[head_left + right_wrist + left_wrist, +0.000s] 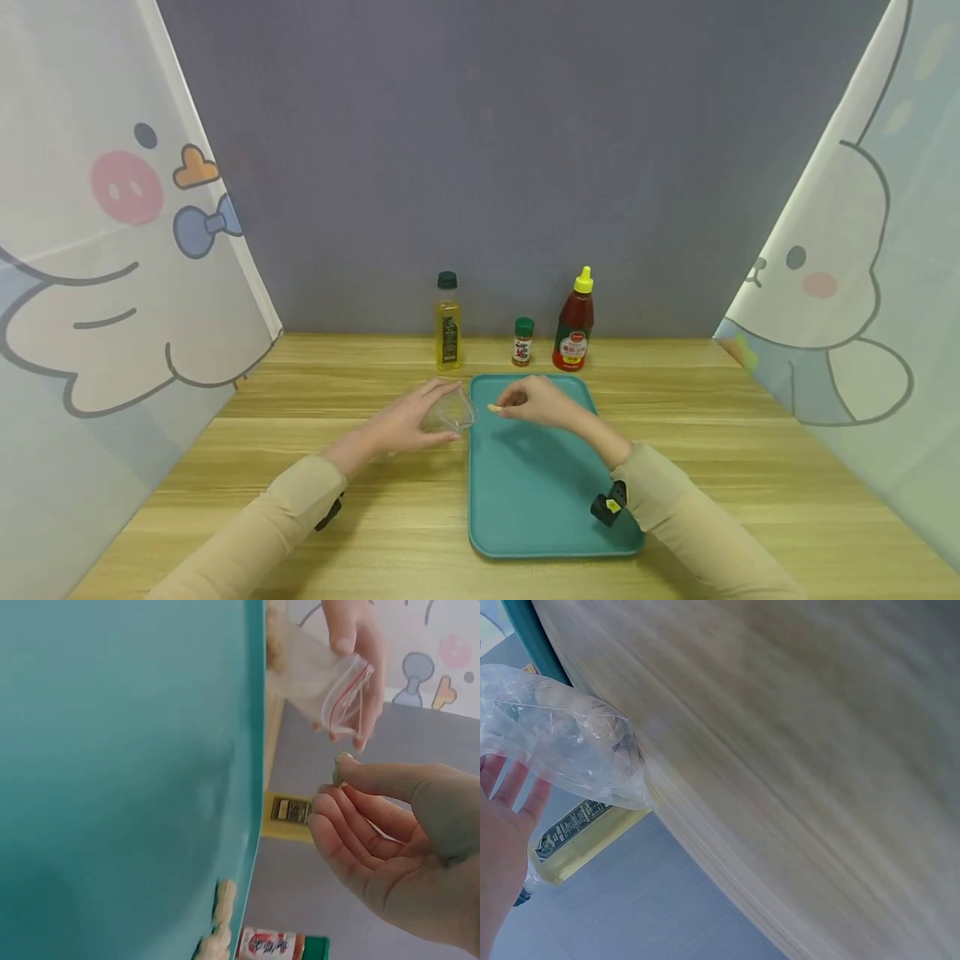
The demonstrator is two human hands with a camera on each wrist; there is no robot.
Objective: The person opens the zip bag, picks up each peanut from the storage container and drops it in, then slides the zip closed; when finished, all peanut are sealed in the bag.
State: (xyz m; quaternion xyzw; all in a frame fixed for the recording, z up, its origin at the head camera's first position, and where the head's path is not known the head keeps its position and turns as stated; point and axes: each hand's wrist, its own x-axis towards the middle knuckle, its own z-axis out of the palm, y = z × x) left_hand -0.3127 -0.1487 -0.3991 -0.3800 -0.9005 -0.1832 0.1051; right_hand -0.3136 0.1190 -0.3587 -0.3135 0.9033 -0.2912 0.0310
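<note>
My left hand (405, 421) holds a clear zip bag (454, 408) by its mouth, thumb on one side and fingers on the other, so the mouth gapes toward the right. Several peanuts show through the plastic low in the bag (604, 724) in the left wrist view. Between thumb and fingertips, my right hand (546, 403) pinches a peanut (341, 769) just off the bag's mouth, above the far left part of the teal tray (547, 508). More peanuts (223, 904) lie on the tray along its far edge in the right wrist view.
Behind the tray stand an oil bottle (448, 333), a small green-capped seasoning jar (522, 343) and a red sauce bottle (574, 329) with a yellow tip. A grey panel (480, 167) rises at the back of the wooden table (360, 533); printed cloths hang on both sides.
</note>
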